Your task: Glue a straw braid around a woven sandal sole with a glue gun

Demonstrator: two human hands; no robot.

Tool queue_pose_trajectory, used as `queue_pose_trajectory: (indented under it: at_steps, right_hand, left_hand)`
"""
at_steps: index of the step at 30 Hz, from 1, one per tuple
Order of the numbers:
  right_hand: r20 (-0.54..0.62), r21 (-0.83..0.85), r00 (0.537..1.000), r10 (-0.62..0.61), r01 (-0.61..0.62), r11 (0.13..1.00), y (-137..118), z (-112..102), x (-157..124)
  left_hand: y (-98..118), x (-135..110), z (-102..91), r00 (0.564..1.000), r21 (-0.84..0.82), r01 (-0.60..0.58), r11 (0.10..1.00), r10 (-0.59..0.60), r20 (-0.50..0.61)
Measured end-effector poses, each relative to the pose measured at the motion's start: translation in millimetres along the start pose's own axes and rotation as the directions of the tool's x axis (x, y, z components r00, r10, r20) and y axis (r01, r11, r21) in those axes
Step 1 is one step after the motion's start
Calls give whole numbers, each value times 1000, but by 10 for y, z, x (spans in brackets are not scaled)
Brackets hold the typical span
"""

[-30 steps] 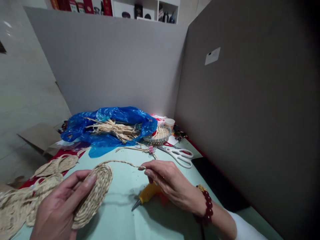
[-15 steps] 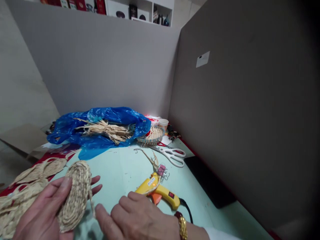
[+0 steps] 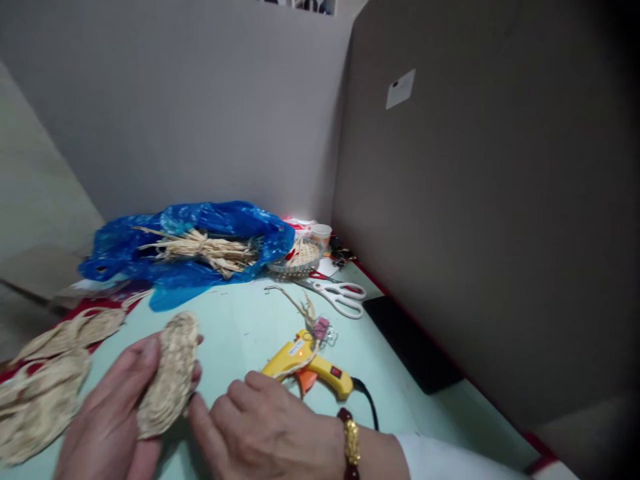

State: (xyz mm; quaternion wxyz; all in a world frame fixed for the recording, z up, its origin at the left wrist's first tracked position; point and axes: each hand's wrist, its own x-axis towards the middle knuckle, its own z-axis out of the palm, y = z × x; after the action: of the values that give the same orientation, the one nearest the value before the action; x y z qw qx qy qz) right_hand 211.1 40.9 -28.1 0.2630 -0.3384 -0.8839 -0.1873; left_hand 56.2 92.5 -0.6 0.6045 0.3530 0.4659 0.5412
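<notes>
My left hand [image 3: 117, 407] grips an oval coiled mat of braided straw [image 3: 173, 373], its thumb on the near face and fingers behind. My right hand [image 3: 265, 427], wearing a dark red and gold bracelet [image 3: 352, 441], is closed beside the mat's right edge. A braided straw cord [image 3: 303, 364] runs from behind its knuckles across a yellow glue gun [image 3: 327, 377] with an orange trigger. My right fingertips, low by the mat, look pinched on this cord, but the grip itself is partly hidden.
Straw slipper-shaped pieces [image 3: 43, 400] lie at left. Behind are a blue plastic bag [image 3: 115, 243] with a straw bundle [image 3: 210, 250], a woven basket [image 3: 295, 267], a paper cup [image 3: 321, 235] and white-handled scissors [image 3: 345, 297]. Pink binder clips [image 3: 321, 328] and a black tablet-like slab [image 3: 410, 343] lie at right.
The view has tilted down slightly. My left hand has turned the straw mat more edge-on and brought it rightward, closer to my right hand. Its outer fingers have drawn in behind the mat.
</notes>
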Motion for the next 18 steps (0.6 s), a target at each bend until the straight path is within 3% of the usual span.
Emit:
queue_pose_trajectory:
  at_steps: [5,9,12,15,18]
  right_hand:
    - [172,-36,983,59,-54,998,151,-245,-36]
    - [207,-72,933,295,-287,955,345,-357,-45]
    - [225,-83,870,439,-432,898,462,-387,-40]
    - [292,-71,820,493,-495,866,549,-462,-49]
    - [430,50,792,434,-501,864,658,-632,-87]
  left_hand:
    - [126,-70,165,998,-75,54,996,-53,19]
    - [195,-94,179,996,-139,59,989,-66,-53]
    - [207,-103,154,997,-140,68,988,-72,-22]
    - [194,-87,101,995,-133,100,986,-97,26]
    - [184,-80,45,990,-96,127,987,-120,69]
